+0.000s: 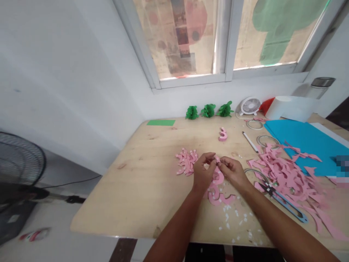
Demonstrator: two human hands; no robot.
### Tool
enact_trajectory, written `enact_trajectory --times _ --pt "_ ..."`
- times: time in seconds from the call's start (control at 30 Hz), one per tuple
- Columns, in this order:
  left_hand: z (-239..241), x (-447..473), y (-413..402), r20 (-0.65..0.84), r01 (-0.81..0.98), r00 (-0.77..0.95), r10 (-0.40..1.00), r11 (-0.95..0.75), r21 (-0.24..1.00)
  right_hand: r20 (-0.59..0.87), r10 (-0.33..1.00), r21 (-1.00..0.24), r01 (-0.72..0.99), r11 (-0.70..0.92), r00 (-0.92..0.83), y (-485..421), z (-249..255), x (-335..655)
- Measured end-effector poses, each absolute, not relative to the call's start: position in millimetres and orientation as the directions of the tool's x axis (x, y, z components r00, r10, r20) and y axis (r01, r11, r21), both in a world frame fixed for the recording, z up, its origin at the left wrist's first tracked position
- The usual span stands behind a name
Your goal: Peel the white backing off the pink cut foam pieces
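Note:
My left hand [202, 170] and my right hand [231, 169] meet over the middle of the table, both closed at the fingertips on a small pink paper cutout [217, 159]. Much of that cutout is hidden by the fingers. Just below them lie more curved pink cutouts [215, 197], some with white bits on them. A heap of pink curved pieces [186, 162] rests to the left of my left hand. Beyond the hands, a curled pink piece [223, 134] stands by itself. Small white scraps [244, 217] are scattered between my forearms.
On the right lie pink offcuts [289, 174], blue-handled snips [290, 206], tape rings [255, 124], a white pen [250, 142] and blue sheets [302, 136]. Three green paper shapes [208, 110], a small white fan [251, 105] and a green strip [160, 123] line the back.

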State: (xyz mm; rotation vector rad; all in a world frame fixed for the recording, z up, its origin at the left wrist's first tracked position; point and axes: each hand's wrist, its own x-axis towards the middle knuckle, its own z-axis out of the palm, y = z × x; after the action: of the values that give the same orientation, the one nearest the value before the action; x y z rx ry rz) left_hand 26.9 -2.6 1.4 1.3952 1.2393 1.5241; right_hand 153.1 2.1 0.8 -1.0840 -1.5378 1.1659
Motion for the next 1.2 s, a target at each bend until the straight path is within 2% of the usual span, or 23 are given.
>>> enact_trajectory --times 0.17,0.4,0.6,0.77,0.97,1.2 --pt "3.6 28.1 -3.5 0.339 0.133 -0.149 0.929 -0.321 0.938 0.116 0.972 -0.982 0.123 0.143 -0.204 2.6 1.0 153.2" --pt "-2.0 23.8 1.3 0.254 -0.013 -0.186 0.949 -0.261 0.965 0.144 0.951 -0.974 0.134 0.185 -0.274 0.6 4.9 152.5" --pt "-3.7 24.4 2.7 0.218 -0.063 -0.166 0.962 -0.231 0.971 0.143 0.963 -0.973 0.144 0.179 -0.229 2.1 3.8 152.0" --pt "3.6 22.3 -1.6 0.326 0.13 -0.162 0.932 -0.307 0.943 0.154 0.966 -0.97 0.152 0.188 -0.208 4.3 -0.5 152.7" --pt "8.4 20.5 -3.6 0.514 0.363 -0.065 0.856 -0.459 0.811 0.166 0.976 -0.958 0.21 0.194 -0.142 5.7 -3.3 154.8" --pt "4.1 21.2 -1.8 0.517 0.475 -0.019 0.856 -0.448 0.758 0.217 0.961 -0.912 0.316 0.262 -0.172 4.3 -4.1 155.8"
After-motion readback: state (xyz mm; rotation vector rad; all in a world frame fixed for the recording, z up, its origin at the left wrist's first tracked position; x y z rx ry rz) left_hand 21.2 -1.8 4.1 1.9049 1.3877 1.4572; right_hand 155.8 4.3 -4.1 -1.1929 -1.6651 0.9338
